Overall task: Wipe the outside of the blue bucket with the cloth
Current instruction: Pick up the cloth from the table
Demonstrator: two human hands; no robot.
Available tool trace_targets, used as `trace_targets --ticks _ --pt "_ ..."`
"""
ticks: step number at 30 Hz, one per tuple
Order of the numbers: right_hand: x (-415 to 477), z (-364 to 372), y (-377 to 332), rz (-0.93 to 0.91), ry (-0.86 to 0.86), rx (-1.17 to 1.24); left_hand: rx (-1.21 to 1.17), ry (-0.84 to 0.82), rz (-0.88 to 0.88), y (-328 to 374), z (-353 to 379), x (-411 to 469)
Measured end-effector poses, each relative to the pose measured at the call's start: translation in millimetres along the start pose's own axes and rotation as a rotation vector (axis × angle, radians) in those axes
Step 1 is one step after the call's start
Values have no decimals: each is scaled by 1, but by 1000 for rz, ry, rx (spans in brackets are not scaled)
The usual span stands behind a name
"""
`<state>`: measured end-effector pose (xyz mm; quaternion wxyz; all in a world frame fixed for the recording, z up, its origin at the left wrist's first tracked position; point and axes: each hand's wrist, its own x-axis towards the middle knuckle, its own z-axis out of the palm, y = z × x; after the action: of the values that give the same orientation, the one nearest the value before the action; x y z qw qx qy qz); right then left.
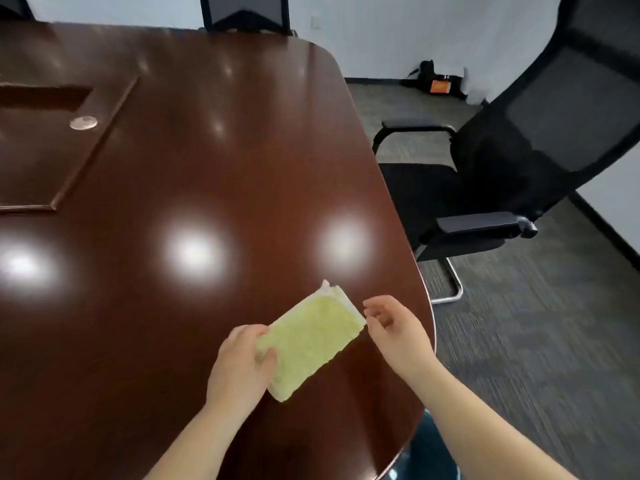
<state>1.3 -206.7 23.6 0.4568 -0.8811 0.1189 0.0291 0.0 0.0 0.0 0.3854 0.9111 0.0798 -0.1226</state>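
A folded yellow-green cloth [311, 337] with white edges lies over the near right part of the dark wooden table [207, 168]. My left hand [242, 362] grips its near left end, thumb on top. My right hand [391, 323] hovers just off the cloth's right corner, fingers curled and apart, holding nothing. No blue bucket is clearly in view; only a dark blue-green shape [427, 448] shows below the table's edge between my forearms, and what it is cannot be told.
A black mesh office chair [502, 174] stands right of the table's rounded edge on grey carpet. Another chair back [246, 12] is at the far end. A recessed panel with a round metal cap [83, 123] sits at the table's left. Dark items [440, 81] lie by the wall.
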Motion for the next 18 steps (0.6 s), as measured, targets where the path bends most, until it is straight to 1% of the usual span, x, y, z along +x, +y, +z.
trace_targets --ticks 2,4,6,9,11,15,18 --pt "19 10 -6 -156 -52 -224 54 22 -50 1 2 14" --pt "34 22 -9 -344 -130 -374 106 -4 -87 0 0 21" --pt "43 37 -9 -456 -259 -461 127 -64 -142 -6 0 26" --pt "49 55 -11 -579 -401 -561 117 -151 -225 -11 -4 31" --pt "52 63 -11 -600 -468 -618 146 -205 -253 -12 -5 30" --pt "66 65 -12 -526 -587 -780 175 -263 -280 -14 -10 28" --pt "75 66 -20 -501 -621 -850 166 -303 -281 -14 -13 28"
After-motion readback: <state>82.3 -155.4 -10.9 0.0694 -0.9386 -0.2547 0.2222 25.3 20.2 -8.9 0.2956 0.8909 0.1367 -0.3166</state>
